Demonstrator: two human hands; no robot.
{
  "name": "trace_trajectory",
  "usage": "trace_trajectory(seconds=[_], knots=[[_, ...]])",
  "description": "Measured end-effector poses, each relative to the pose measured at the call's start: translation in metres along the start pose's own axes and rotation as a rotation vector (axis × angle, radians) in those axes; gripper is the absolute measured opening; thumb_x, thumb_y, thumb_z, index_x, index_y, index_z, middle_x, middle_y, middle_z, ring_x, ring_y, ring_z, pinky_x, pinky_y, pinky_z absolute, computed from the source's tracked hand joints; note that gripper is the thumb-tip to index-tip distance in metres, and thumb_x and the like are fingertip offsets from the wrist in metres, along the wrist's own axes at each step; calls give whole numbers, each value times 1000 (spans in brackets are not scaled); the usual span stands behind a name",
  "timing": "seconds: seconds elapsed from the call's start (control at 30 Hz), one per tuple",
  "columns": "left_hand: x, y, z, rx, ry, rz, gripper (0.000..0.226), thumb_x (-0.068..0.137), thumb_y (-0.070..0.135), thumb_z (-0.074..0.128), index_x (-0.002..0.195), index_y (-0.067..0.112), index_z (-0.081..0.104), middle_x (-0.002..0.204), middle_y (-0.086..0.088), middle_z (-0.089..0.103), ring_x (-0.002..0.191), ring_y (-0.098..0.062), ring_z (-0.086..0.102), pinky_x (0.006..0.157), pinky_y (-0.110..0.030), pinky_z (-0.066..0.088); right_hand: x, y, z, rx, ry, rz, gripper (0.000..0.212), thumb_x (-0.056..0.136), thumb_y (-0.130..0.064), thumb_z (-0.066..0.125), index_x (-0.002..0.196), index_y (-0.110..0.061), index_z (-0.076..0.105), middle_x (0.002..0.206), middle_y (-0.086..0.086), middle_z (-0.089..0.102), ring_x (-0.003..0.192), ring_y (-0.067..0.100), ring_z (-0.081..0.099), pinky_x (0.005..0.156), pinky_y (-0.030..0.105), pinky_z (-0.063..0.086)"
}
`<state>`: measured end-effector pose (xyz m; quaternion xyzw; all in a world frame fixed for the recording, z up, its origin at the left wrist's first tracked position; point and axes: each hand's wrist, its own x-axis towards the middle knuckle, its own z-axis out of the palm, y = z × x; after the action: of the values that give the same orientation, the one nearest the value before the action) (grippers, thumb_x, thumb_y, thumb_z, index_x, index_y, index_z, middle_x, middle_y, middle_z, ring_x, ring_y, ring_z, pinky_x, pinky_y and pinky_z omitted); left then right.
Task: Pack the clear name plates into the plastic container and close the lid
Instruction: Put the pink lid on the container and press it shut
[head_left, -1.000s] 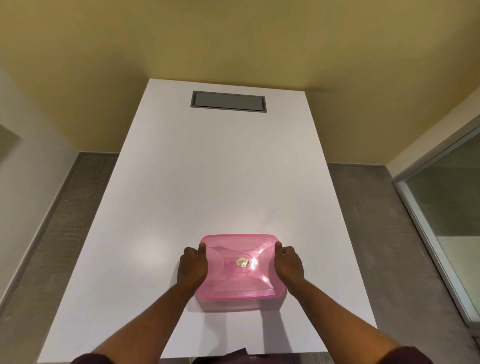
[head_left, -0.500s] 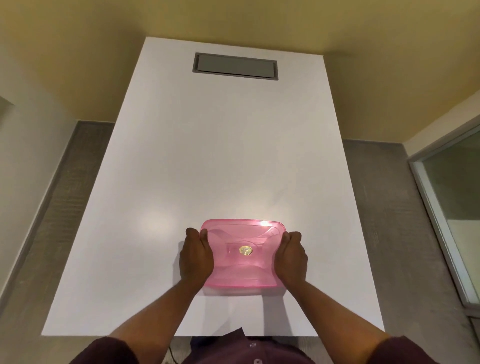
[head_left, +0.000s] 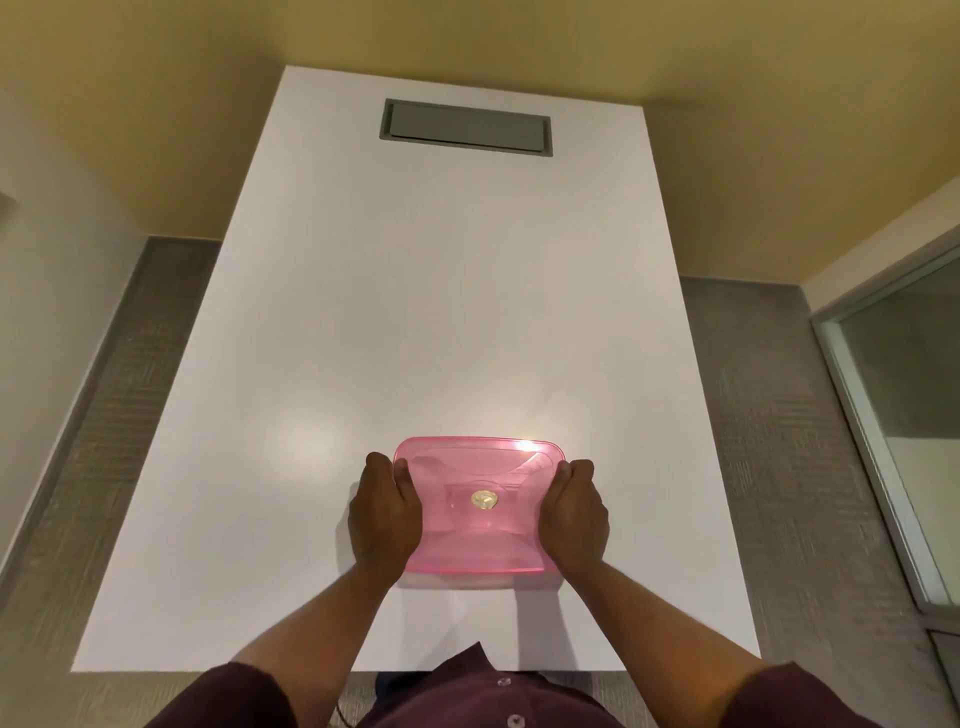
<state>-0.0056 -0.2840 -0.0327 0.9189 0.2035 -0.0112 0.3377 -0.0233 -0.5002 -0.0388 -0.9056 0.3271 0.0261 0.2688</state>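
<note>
A pink translucent plastic container (head_left: 480, 501) with its lid on sits on the white table (head_left: 452, 312), near the front edge. A small gold sticker (head_left: 485, 500) marks the middle of the lid. My left hand (head_left: 382, 512) grips the container's left side, thumb over the lid edge. My right hand (head_left: 574, 514) grips the right side the same way. I cannot make out any name plates through the pink plastic.
A grey rectangular hatch (head_left: 466, 127) is set into the table top at the far end. Grey carpet lies on both sides of the table. A glass partition (head_left: 904, 415) stands at the right, and a yellow wall is behind the table.
The camera has tilted, so the table and container sit differently in the frame. Both hands have slid further along the container's sides and wrap it more fully.
</note>
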Motion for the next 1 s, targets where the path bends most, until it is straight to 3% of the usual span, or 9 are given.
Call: trace_trajectory(seconds=[0.17, 0.37, 0.53, 0.73, 0.87, 1.0], knots=[[-3, -4, -5, -49, -8, -11, 29, 101, 43, 36, 84, 20, 40, 77, -1, 56, 72, -33, 58, 65, -42, 50, 0, -1, -3, 5, -28, 19, 34, 107, -44, 27, 98, -16, 45, 90, 8, 68, 85, 40, 66, 73, 43, 49], [-20, -16, -4, -82, -49, -29, 35, 100, 48, 36, 111, 20, 52, 111, 0, 61, 96, -27, 62, 78, -36, 49, 2, 5, -4, 79, -139, 160, 47, 103, -59, 26, 98, -18, 48, 91, 4, 60, 96, 36, 64, 77, 40, 44], [-23, -12, -4, -77, -32, -61, 28, 101, 44, 34, 107, 21, 47, 98, -5, 67, 90, -36, 65, 74, -39, 48, -2, 6, -1, 56, -65, 125, 46, 103, -58, 25, 95, -18, 47, 82, 1, 57, 89, 37, 65, 72, 39, 44], [-22, -14, -3, -77, -43, -54, 10, 102, 36, 34, 99, 27, 39, 81, 5, 56, 77, -38, 62, 65, -37, 41, -2, 5, 3, 42, -8, 93, 39, 104, -52, 29, 93, -18, 46, 81, 6, 64, 84, 39, 66, 69, 38, 44], [-21, -13, -4, -86, -57, -60, 11, 102, 36, 34, 99, 26, 39, 81, 5, 57, 77, -37, 61, 64, -38, 43, -2, 5, 5, 34, 12, 79, 38, 103, -53, 28, 90, -22, 45, 75, -2, 54, 78, 36, 63, 67, 36, 43], [-17, -12, -4, -94, -70, -61, 19, 102, 35, 35, 106, 21, 47, 96, 2, 60, 88, -29, 60, 72, -38, 48, 0, 6, 6, 43, 12, 74, 41, 102, -55, 26, 87, -24, 47, 86, -1, 62, 74, 25, 52, 69, 35, 43]])
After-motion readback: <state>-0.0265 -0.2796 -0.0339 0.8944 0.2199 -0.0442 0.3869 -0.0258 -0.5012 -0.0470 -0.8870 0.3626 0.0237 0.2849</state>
